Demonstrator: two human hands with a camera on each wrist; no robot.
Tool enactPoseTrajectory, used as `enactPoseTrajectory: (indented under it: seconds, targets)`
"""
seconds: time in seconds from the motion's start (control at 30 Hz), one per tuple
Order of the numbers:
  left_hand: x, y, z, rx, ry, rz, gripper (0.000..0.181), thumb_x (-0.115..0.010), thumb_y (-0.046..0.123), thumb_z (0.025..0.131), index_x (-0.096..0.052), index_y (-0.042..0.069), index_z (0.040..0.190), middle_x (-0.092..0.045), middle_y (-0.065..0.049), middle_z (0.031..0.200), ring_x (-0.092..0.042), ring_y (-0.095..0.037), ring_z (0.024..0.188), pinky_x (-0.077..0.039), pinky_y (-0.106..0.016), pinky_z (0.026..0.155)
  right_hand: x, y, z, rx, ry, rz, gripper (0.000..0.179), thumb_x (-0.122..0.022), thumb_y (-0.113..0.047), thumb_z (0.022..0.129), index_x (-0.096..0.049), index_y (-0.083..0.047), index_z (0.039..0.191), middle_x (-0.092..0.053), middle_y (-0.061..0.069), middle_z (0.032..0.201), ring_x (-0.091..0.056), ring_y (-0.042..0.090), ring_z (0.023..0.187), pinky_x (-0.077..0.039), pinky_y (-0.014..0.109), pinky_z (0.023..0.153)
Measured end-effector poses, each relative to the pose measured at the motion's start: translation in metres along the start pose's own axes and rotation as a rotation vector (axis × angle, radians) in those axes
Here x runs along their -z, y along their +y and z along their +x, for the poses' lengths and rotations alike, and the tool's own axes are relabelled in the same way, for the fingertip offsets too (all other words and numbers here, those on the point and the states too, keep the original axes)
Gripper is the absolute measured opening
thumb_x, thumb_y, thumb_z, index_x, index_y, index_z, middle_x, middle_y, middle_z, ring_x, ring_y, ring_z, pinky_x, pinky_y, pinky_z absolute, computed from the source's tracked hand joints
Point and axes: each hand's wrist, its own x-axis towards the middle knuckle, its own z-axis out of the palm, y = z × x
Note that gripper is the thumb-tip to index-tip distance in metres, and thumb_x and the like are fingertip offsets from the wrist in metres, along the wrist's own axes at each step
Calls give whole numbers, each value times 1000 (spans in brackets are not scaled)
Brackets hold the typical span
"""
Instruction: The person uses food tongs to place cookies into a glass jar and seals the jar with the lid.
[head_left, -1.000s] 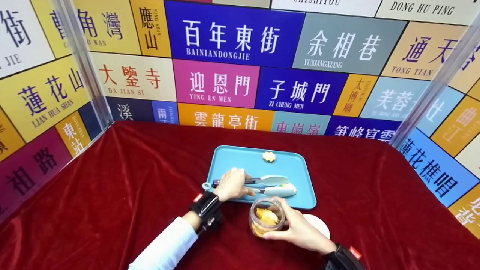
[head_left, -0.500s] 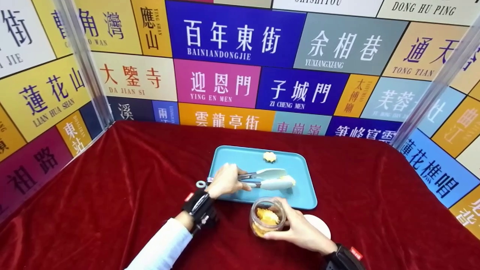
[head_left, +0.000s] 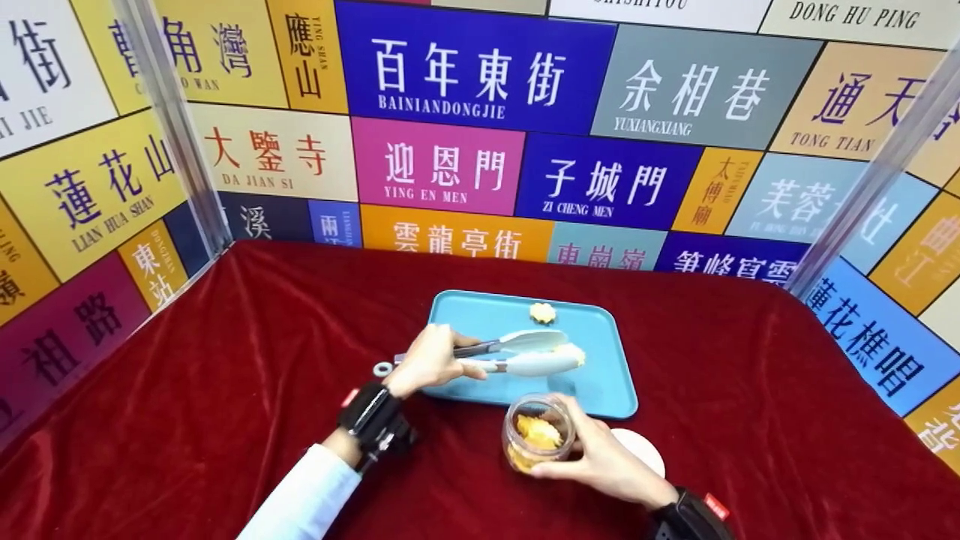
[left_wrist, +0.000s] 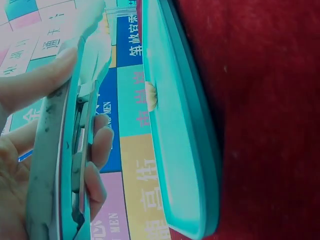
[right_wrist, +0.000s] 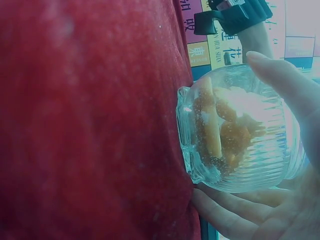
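Note:
My left hand (head_left: 431,361) grips a pair of tongs (head_left: 538,365) with pale blue tips, over the blue tray. A small pale yellow cookie (head_left: 577,353) sits between the tips, seemingly raised off the tray surface. My right hand (head_left: 600,459) is curled round a clear ribbed glass jar (right_wrist: 235,170), which stands open on the cloth with several yellow-brown cookies (right_wrist: 235,135) inside. In the left wrist view, thumb and fingers wrap the tongs' handles (left_wrist: 50,145); the cookie between the tips is not clear there.
A flower-shaped cookie (head_left: 542,313) lies near the back edge of the blue tray (head_left: 607,394). Partly behind my right hand, a white round lid (head_left: 643,450) rests on the dark red cloth (head_left: 225,420). A wall of printed signs (head_left: 472,67) stands behind.
The left hand has shifted left and slightly away, raising the tongs together with the cookie at their tips. Right hand and jar have stayed in place.

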Motion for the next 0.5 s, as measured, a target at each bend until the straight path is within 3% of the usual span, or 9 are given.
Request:
enactPoseTrajectory:
  seconds: [0.27, 0.5]
  targets:
    - [14, -6, -9, -30, 5, -24, 43, -82, 24, 58, -70, 8, 96, -69, -7, 84, -52, -12, 62, -40, -22, 57, -2, 1, 0, 33, 12, -7, 76, -73, -39, 69, -31, -20, 129, -54, -3, 114, -57, 9, 93, -46, 25, 76]
    - [30, -12, -17, -53, -14, -62, 47, -81, 28, 60, -69, 6, 99, -68, -9, 87, -52, -13, 61, -37, -19, 55, -1, 0, 0, 15, 0, -4, 75, -72, -41, 70, -31, -23, 130, -53, -3, 115, -56, 10, 96, -46, 24, 78]
